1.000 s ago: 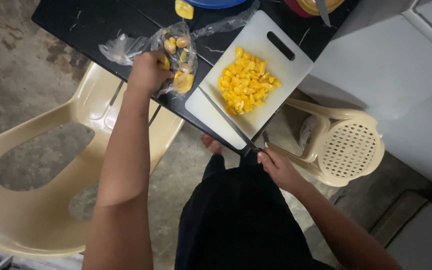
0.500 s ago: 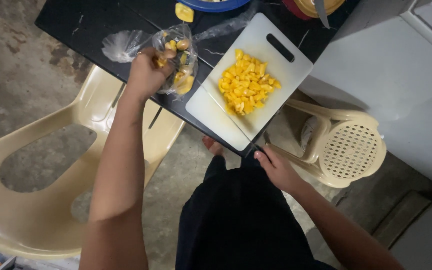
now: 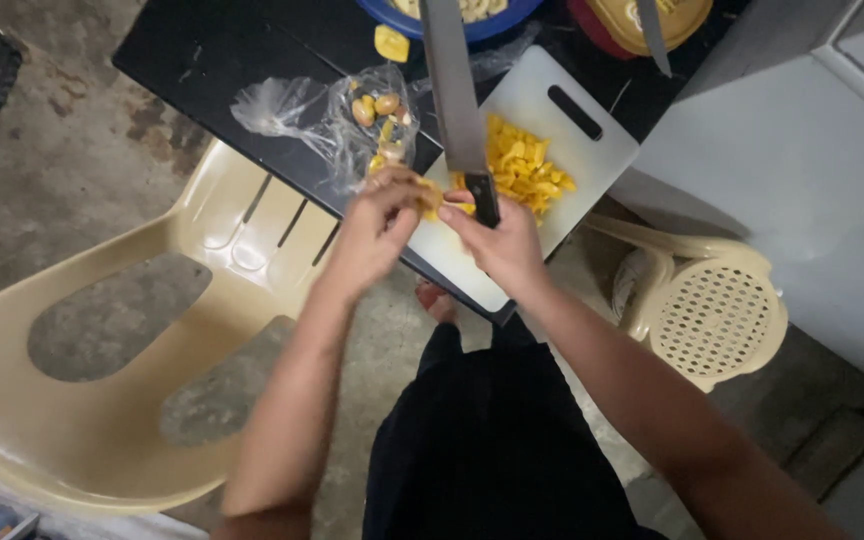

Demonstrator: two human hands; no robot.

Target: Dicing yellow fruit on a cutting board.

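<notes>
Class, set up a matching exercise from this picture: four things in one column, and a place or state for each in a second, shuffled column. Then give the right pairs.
Things:
1. Knife
2. Plastic bag
3. Yellow pieces
4. Beige chair

Places or states:
A. Piled on the white board
B. Standing on the floor, left of the black table
C. Held in the right hand, blade pointing away
D. Lying on the table beside the board, just beyond the left hand

Pairs: 1-C, 2-D, 3-A, 4-B
</notes>
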